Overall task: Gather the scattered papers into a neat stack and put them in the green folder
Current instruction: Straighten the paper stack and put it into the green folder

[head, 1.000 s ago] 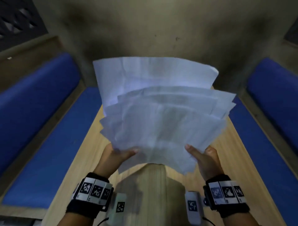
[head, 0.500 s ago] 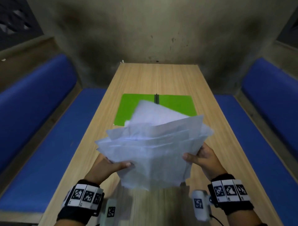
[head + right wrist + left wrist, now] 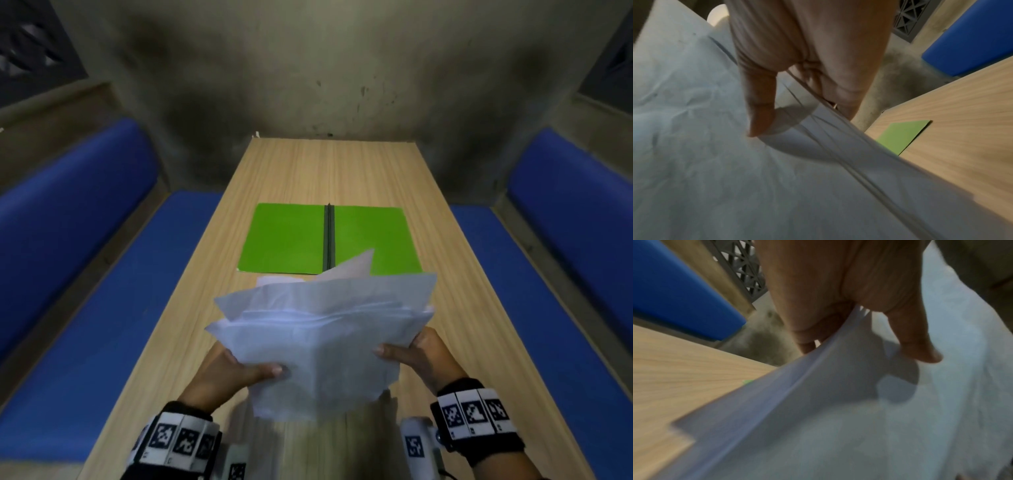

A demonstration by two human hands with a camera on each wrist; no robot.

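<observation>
Along both sides of the scene run blue padded benches (image 3: 102,308), smooth and matte, with the right-hand one (image 3: 548,308) mirroring the left, and a stained, mottled grey wall (image 3: 325,68) closes the far end. Between the benches stretches a long rectangular table (image 3: 325,171) of pale wood-grain laminate, its lines running from near to far. On its middle lies the green folder (image 3: 284,240), flat and opened out into two bright, smooth rectangular leaves joined by a thin dark spine down the centre. Just near of the folder, lifted above the tabletop, is the bundle of papers (image 3: 318,342): thin white sheets, creased and slightly crumpled, fanned unevenly so that corners jut out at the far and left edges, one pointed corner overlapping the folder's right leaf in the head view. The sheets sag softly between the two grips. The left hand (image 3: 226,373) pinches the near left edge of the bundle, thumb pressed flat on top and the fingers curled underneath; the left wrist view shows the thumb (image 3: 916,344) denting the top sheet and casting a round shadow. The right hand (image 3: 421,356) pinches the near right edge the same way, its thumb (image 3: 760,113) on top, with the layered sheet edges splaying beside it. Black wristbands (image 3: 476,421) with square black-and-white markers wrap both wrists.
</observation>
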